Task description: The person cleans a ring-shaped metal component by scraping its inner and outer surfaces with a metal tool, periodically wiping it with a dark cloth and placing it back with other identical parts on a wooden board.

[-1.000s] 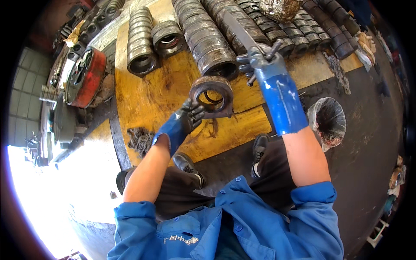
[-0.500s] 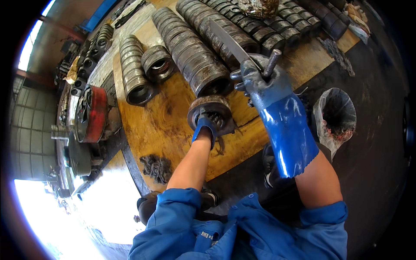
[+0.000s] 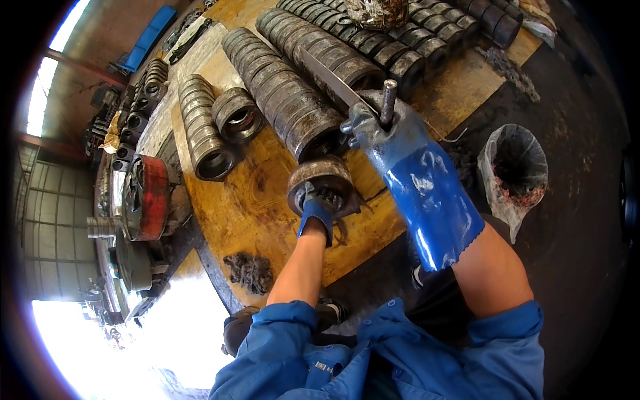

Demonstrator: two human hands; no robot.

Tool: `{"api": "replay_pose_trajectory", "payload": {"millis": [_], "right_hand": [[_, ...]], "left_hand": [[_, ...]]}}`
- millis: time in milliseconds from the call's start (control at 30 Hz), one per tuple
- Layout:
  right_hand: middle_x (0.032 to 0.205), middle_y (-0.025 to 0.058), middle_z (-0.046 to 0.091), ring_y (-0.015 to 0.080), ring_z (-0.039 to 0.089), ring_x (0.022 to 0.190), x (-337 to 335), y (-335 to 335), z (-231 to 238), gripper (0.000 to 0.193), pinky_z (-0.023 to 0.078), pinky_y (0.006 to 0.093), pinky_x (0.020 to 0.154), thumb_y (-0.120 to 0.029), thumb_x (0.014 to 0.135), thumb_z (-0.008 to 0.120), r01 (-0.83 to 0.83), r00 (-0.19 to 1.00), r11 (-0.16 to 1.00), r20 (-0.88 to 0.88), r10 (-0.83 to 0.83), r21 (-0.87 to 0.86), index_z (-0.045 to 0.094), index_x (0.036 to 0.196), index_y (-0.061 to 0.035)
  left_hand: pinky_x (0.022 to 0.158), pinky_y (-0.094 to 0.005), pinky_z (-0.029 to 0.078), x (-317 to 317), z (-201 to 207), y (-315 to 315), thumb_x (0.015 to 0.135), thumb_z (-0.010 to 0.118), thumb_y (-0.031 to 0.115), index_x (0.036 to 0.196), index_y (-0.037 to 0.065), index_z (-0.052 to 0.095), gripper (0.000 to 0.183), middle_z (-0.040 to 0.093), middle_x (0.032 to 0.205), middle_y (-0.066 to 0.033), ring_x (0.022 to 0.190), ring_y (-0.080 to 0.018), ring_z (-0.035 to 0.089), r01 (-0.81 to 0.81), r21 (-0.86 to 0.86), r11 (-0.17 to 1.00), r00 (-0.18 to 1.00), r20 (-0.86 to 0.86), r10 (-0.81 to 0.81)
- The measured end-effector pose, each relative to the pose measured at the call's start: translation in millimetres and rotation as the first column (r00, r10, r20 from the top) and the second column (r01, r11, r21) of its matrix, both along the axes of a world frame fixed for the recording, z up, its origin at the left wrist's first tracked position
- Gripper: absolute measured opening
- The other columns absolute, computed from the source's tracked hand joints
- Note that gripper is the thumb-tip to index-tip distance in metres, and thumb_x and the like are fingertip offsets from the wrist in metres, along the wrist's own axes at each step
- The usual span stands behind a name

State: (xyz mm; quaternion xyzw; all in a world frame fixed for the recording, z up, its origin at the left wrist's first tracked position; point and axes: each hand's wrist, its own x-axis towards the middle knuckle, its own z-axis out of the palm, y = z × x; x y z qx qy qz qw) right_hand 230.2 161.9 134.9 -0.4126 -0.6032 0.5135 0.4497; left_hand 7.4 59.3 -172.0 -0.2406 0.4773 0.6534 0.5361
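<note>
My left hand point(image 3: 316, 212), in a dark-stained blue glove, reaches into the open end of a rusty metal ring point(image 3: 321, 175) and grips it. The ring rests on the yellow-brown tabletop, at the near end of a long row of rings point(image 3: 283, 93). My right hand point(image 3: 383, 130), in a long blue rubber glove blackened at the fingers, is closed around a flat metal blade point(image 3: 327, 77). The blade slants up and left over the rings. A round metal rod point(image 3: 388, 103) stands up out of the same fist; whether rod and blade are one tool is hidden.
A shorter row of rings point(image 3: 198, 127) and a separate ring pair point(image 3: 237, 115) lie left. Dark fibrous waste point(image 3: 249, 272) sits near the table edge. A plastic-lined bin point(image 3: 512, 175) stands right, a red-sided round container point(image 3: 147, 199) left. A dirty bucket point(image 3: 377, 12) stands among rings behind.
My right hand has shifted a little left with the blade and rod, closer over the row of rings. My left hand stays in the ring. The whole view has tilted slightly.
</note>
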Motion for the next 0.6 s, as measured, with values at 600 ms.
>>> {"api": "replay_pose_trajectory", "payload": {"millis": [600], "right_hand": [[0.081,0.0056,0.07,0.0127,0.063,0.056,28,2,-138,0.028,0.05,0.0299,0.044,-0.026,0.094,0.052,-0.036,0.747,0.766,0.492,0.447,-0.642,0.062,0.109,-0.0052]], "left_hand": [[0.109,-0.0421,0.029,100,-13,-149,0.096,0.045,0.036,0.134,0.012,0.048,0.046,0.047,0.139,-0.0107,0.13,-0.032,0.038,0.338,-0.644,0.686,-0.426,-0.755,-0.499]]}}
